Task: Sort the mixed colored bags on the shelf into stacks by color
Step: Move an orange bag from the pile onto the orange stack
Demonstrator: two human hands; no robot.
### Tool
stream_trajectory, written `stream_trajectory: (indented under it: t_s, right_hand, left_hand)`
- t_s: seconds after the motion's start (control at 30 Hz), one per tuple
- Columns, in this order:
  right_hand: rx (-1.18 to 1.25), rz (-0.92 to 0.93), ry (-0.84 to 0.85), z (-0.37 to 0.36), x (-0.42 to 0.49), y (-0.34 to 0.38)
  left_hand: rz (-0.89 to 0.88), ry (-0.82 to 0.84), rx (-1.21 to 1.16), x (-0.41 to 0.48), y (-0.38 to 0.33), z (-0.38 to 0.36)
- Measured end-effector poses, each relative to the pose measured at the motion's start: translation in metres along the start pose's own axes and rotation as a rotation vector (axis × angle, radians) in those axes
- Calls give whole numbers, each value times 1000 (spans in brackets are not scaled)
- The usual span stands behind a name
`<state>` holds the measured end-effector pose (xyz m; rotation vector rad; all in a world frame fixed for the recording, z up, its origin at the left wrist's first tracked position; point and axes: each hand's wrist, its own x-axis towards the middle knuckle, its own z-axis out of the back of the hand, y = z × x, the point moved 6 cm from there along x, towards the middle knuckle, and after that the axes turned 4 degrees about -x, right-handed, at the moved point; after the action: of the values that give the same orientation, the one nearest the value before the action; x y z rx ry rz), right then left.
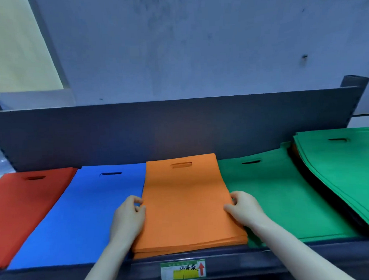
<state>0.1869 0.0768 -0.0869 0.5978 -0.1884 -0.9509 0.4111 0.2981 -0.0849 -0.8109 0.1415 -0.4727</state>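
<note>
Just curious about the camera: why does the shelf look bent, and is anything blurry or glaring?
Head view: the wide lens bows the shelf's back panel; head view, far left edge smears into blur; the orange stack, left hand and right hand look sharp; lighting is soft and even, no glare.

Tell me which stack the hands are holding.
The orange stack, in the middle between the blue stack and the green stack: the left hand grips its left edge, the right hand its right edge.

One red stack (24,210), one blue stack (81,208), one orange stack (184,203) — two green stacks (276,188) (345,171).
</note>
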Motion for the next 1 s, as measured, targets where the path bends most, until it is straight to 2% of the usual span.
stream_trajectory:
  t_s: [0.13, 0.43, 0.57, 0.73, 0.83, 0.9, 1.0]
  right_hand:
    - [-57, 24, 18, -3, 6, -2]
    - [-157, 54, -56, -8, 2, 1]
    - [-192, 49, -56, -8, -2, 5]
    - [-223, 58, 19, 6, -4, 9]
    - [-292, 112, -116, 37, -13, 2]
    - [-326, 130, -199, 60, -23, -9]
    - [-327, 128, -271, 93, -36, -31]
  left_hand:
    - [24, -2, -76, 0, 4, 1]
    - [-19, -37, 117, -9, -10, -4]
    - [-45, 1, 242, -10, -18, -6]
    - [-96, 137, 496, -1, -32, -5]
    - [-187, 89, 697, 3, -59, 6]
    - [-297, 30, 653, -1, -90, 2]
    - [-435, 106, 421, -23, -143, -31]
